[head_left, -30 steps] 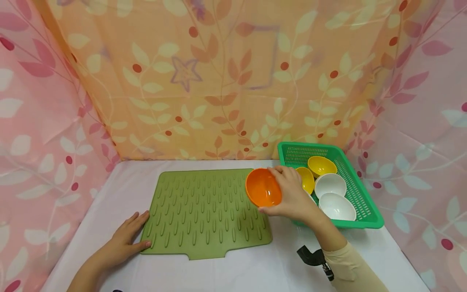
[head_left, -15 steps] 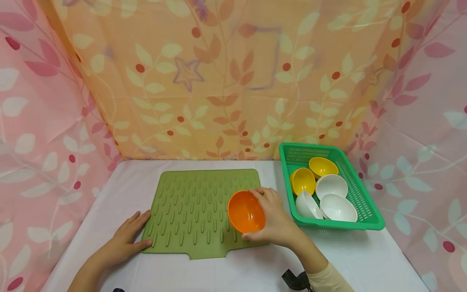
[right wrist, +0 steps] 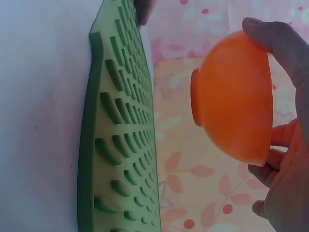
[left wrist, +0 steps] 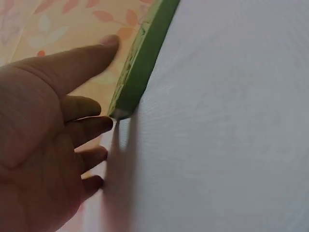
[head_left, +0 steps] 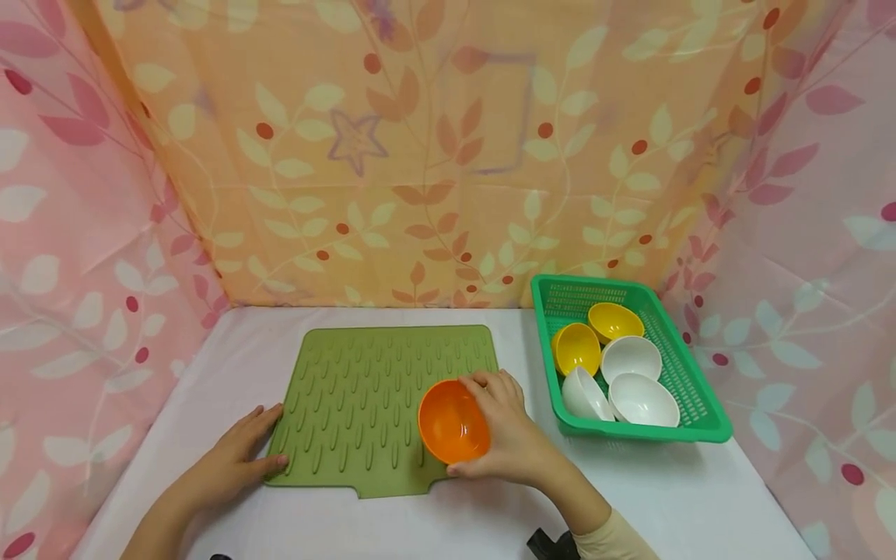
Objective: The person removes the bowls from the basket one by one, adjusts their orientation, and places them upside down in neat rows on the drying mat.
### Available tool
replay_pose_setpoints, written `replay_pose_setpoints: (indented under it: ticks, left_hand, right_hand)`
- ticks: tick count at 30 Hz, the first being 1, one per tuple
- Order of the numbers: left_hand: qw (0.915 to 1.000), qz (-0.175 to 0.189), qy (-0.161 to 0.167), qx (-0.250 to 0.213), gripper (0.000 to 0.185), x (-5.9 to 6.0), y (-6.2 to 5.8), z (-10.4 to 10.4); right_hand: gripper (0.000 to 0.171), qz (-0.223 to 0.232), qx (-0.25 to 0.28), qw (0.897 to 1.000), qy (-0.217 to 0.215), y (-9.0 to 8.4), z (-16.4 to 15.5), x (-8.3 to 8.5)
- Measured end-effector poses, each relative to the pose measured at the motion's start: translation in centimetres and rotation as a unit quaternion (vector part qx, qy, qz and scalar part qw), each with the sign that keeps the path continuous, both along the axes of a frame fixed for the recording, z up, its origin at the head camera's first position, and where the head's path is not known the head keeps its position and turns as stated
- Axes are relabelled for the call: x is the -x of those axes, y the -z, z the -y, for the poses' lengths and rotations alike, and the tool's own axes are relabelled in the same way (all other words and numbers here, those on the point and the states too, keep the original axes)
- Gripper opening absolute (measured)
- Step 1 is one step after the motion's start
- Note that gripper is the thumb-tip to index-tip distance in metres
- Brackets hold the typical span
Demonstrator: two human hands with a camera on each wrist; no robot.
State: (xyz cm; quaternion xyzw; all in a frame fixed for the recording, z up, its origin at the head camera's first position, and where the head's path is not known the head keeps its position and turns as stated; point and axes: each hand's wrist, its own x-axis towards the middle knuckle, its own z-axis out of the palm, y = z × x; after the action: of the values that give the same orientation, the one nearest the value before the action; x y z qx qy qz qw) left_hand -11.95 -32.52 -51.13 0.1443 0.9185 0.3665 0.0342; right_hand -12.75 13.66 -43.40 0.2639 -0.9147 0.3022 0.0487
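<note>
An orange bowl (head_left: 453, 424) is held by its rim in my right hand (head_left: 507, 435), thumb on the near side and fingers on the far side. In the right wrist view the bowl (right wrist: 236, 99) hangs above the ridged green drying mat (right wrist: 125, 121), its foot facing the mat and a gap between them. My left hand (head_left: 234, 459) lies at the left edge of the mat (head_left: 350, 412), fingers extended, thumb and fingertips at its border. The left wrist view shows that hand (left wrist: 48, 130) with fingers spread next to the mat's edge (left wrist: 145, 58).
A green basket (head_left: 689, 373) stands to the right of the mat, holding yellow bowls (head_left: 577, 348) and white bowls (head_left: 644, 399). Patterned cloth (head_left: 420, 155) hangs behind and on both sides of the white table (head_left: 483, 529). A black object (head_left: 553, 544) shows beside the right sleeve.
My right hand has carried the orange bowl left and toward me, from beside the basket to over the mat's right part. My left hand has stayed at the mat's edge.
</note>
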Motion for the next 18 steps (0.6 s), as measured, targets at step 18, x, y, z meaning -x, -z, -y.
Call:
replay_pose_setpoints:
  ticks: [18]
  left_hand:
    - [0.9934, -0.005, 0.039, -0.108, 0.069, 0.0, -10.1, -11.6]
  right_hand:
    - [0.118, -0.064, -0.007, 0.998, -0.01, -0.2, -0.2, 0.1]
